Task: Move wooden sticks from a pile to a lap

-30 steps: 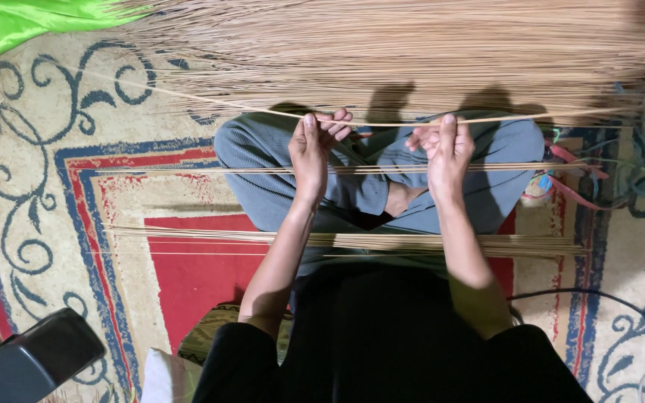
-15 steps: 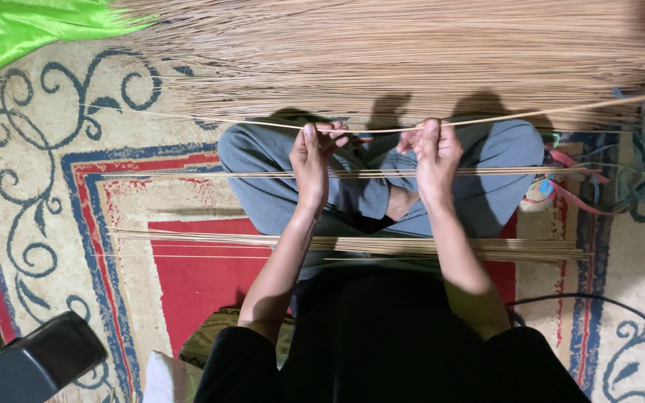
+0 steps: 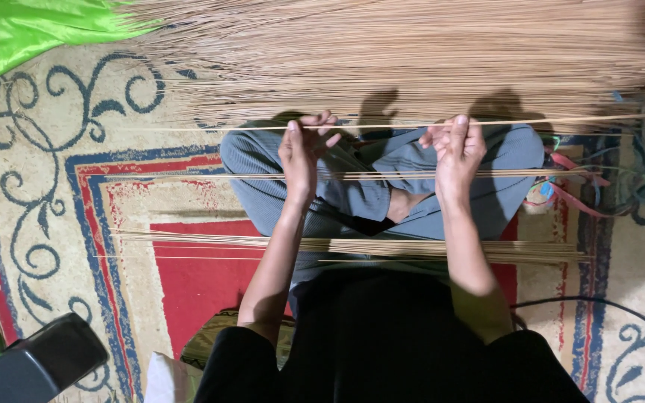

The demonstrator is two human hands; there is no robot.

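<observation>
- Both hands, left hand [image 3: 298, 153] and right hand [image 3: 457, 149], have spread wider along one thin stick [image 3: 382, 125], pinching it mid-frame.
- Stick: light, springy, snaps easily; hold near middle.

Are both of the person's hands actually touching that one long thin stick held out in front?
Touching. The head view shows the left hand and the right hand each pinching the thin stick, which runs straight through both sets of fingers.

Patterned cream rug [image 3: 61, 142] with blue scrolls and red centre, green cloth [image 3: 9, 30] at left, dim light
</observation>
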